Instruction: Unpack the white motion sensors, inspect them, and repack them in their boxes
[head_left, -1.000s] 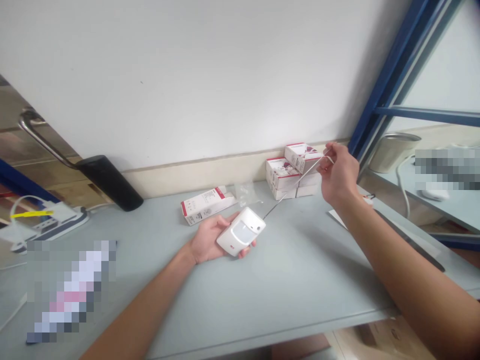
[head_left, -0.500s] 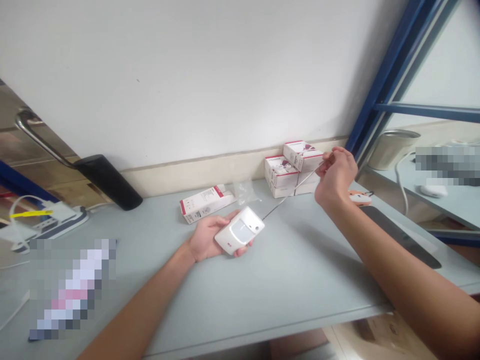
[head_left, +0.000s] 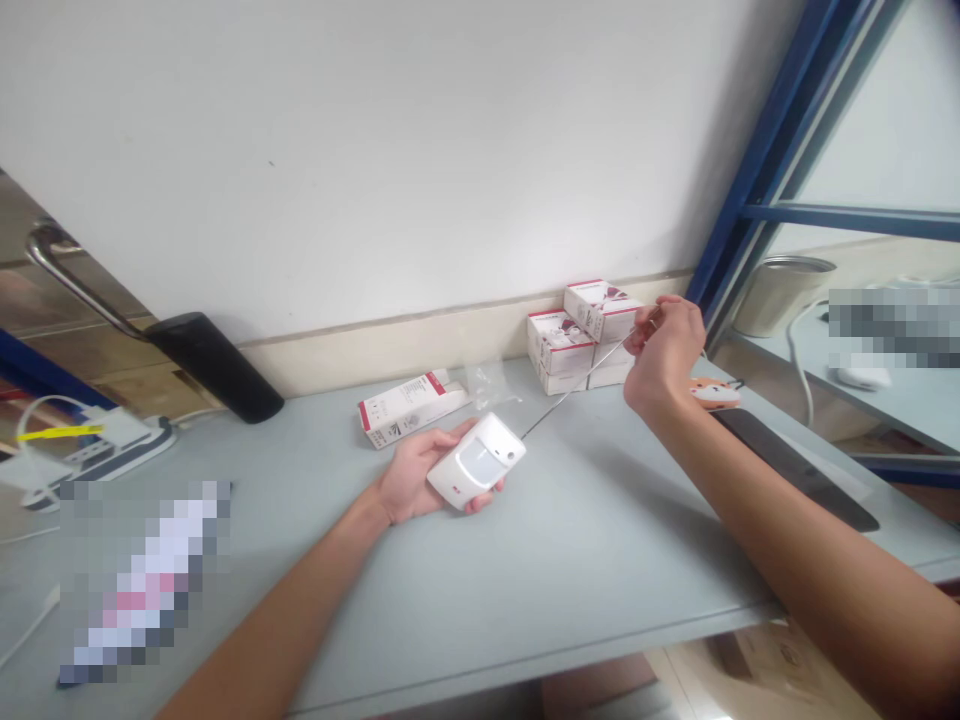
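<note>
My left hand point(head_left: 416, 475) is closed around a white motion sensor point(head_left: 478, 462), tilted with its window facing up. At the sensor's upper right corner sits one end of a long thin metal rod point(head_left: 574, 388). My right hand point(head_left: 667, 350) pinches the rod's other end, raised to the right above the table. Whether the rod is fixed to the sensor or only touches it, I cannot tell. Behind the sensor lie a white and red box point(head_left: 409, 407) and a clear plastic bag point(head_left: 491, 385).
White and red boxes point(head_left: 559, 345) are stacked against the wall behind the rod. Right of them lie an orange and white item point(head_left: 716, 393) and a dark flat device point(head_left: 787, 468). At left are a black cylinder point(head_left: 217, 365) on a metal arm and a power strip point(head_left: 112, 460).
The view has shifted very slightly. Both hands, the motion sensor and the rod keep nearly the same positions.
</note>
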